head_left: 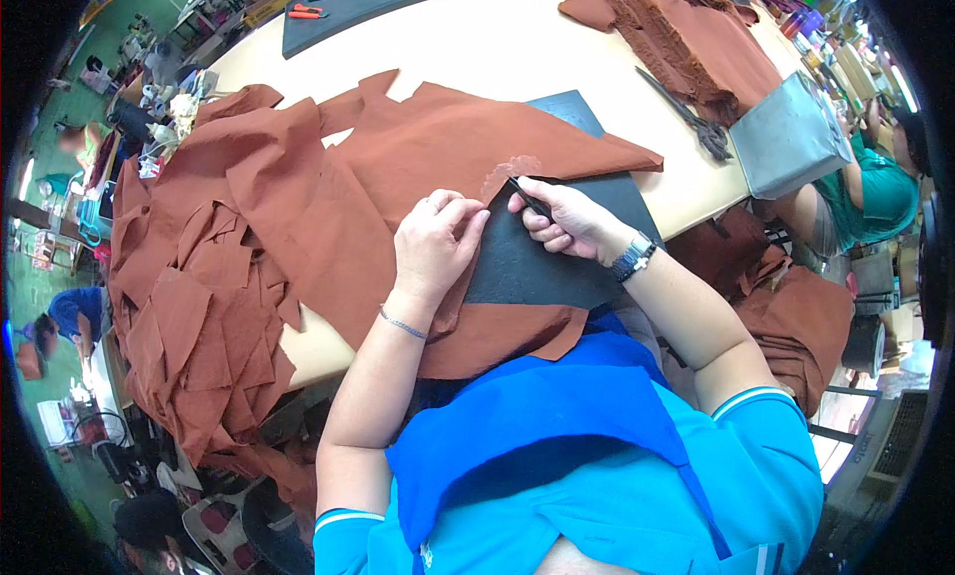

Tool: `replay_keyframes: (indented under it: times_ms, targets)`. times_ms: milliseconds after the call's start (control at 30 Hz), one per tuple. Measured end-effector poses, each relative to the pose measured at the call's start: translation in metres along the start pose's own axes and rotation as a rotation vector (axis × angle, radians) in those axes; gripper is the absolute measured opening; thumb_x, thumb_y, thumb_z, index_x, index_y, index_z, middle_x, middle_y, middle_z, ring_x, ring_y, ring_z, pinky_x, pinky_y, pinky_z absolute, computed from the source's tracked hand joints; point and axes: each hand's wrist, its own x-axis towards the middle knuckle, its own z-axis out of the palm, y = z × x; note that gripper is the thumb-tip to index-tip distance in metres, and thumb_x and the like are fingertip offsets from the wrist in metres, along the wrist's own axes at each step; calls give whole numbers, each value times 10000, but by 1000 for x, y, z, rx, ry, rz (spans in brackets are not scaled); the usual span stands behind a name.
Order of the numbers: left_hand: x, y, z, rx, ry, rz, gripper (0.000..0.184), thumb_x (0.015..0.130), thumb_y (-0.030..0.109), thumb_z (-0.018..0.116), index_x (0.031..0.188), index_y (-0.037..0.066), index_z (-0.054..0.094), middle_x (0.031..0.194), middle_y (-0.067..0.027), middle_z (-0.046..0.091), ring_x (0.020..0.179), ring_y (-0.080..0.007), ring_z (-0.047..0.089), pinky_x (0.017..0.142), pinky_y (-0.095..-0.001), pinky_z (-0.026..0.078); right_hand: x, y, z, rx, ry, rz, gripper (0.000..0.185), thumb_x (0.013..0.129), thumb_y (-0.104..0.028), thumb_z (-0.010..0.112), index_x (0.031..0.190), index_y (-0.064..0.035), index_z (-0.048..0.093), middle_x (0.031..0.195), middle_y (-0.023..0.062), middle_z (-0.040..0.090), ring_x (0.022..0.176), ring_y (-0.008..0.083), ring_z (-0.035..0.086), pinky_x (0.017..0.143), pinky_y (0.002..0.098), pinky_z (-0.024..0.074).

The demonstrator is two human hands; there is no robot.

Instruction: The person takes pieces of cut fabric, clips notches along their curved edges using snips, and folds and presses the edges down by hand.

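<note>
- A scalloped, translucent pale piece [521, 164] is seen on the far side of both hands, laid over a rust-brown cloth [438, 137]; its curved length is run from near left to far right.
- By the left hand [434, 242], thumb and forefinger are brought together, apparently clamped on the cloth's edge, just beside the piece's near-left end.
- By the right hand [577, 222], a slim black-handled tool [533, 199] is gripped, with the fingers closed around it; its long axis is slanted from near right to far left, the tip pointed at the piece's inner curve.
- The piece's near-left end is approached more closely by the left fingertips, its far-right end by the right thumb.
- Whether the piece is touched by the tip cannot be told.
- Under the cloth's slanted edge, a flat dark board [567, 262] is partly covered, its bare part exposed on the near right.
</note>
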Motion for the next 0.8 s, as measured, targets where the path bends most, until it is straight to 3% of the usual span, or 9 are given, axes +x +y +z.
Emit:
replay_keyframes:
  times_ms: [433,600,667,700,733,800]
  targets:
    - [0,-1,1,20,1,5,97,832,180,753,863,92,731,871,-49,669,843,-231,669,732,-345,545,1,1,2,6,20,1,358,1058,-433,414,1001,-100,531,632,-69,392,456,12,279,370,165,220]
    - [3,-5,-10,-54,-182,-30,170,916,176,639,1023,60,701,1018,-101,662,997,-275,637,879,-365,509,-4,9,-6,28,-13,-114,389,1049,-455,425,1005,-84,533,646,-67,400,460,15,279,378,177,207]
    - [5,-13,-26,-86,-341,19,242,959,141,539,1147,37,651,1173,-135,638,1149,-316,585,1004,-375,454,-20,-8,-16,-102,105,-252,400,1049,-440,431,1006,-68,570,661,-43,433,495,43,343,418,200,294]
    - [10,-19,-41,6,-516,69,355,935,254,592,1244,83,627,1358,-140,568,1303,-342,495,1105,-478,378,-26,-16,-27,-167,165,-315,406,1049,-433,434,1006,-60,589,669,-31,449,512,58,374,438,211,337]
    - [10,-19,-53,168,-593,111,468,908,351,615,1315,122,586,1445,-135,490,1370,-351,414,1133,-548,301,-24,-21,-49,-445,364,-447,404,1044,-411,446,1048,-48,623,743,16,542,617,102,485,552,254,424]
    - [10,-25,-61,354,-687,151,659,859,503,640,1419,183,508,1557,-124,367,1456,-358,294,1158,-642,186,-14,-34,-104,-869,695,-672,408,1027,-383,472,1147,-41,660,959,103,671,891,184,622,800,322,500]
